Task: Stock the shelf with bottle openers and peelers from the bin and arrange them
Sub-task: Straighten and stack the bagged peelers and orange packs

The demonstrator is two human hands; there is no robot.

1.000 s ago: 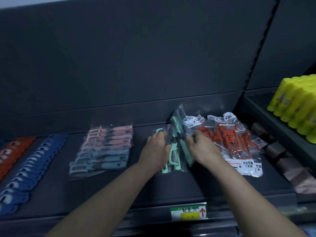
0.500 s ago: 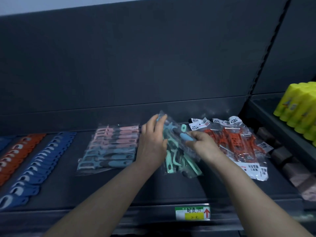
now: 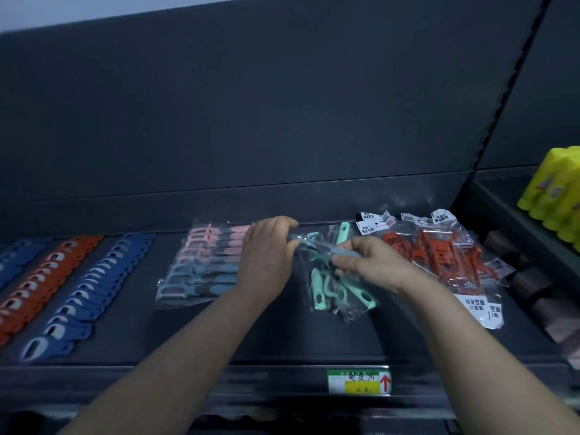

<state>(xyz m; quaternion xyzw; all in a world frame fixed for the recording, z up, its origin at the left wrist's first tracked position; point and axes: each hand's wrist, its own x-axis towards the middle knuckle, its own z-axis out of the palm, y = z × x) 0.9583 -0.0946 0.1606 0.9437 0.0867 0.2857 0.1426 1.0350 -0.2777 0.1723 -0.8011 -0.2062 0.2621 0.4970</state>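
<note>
A: Peeler (image 3: 317, 245) location and handling?
B: Held over mid-shelf (image 3: 314, 340), above the teal pile (image 3: 340, 293). Judged light and stiff, with slippery film. Left hand (image 3: 266, 255) pinches one end and right hand (image 3: 373, 265) the other. Grip the handle through the bag.
A: Writing?
B: Front-edge tag (image 3: 358, 382) has a red arrow and handwriting I cannot read.

Bagged mint-green peelers (image 3: 317, 290) lie jumbled mid-shelf between a pink-and-blue peeler pack (image 3: 204, 265) and what seem orange peelers (image 3: 439, 255).
</note>
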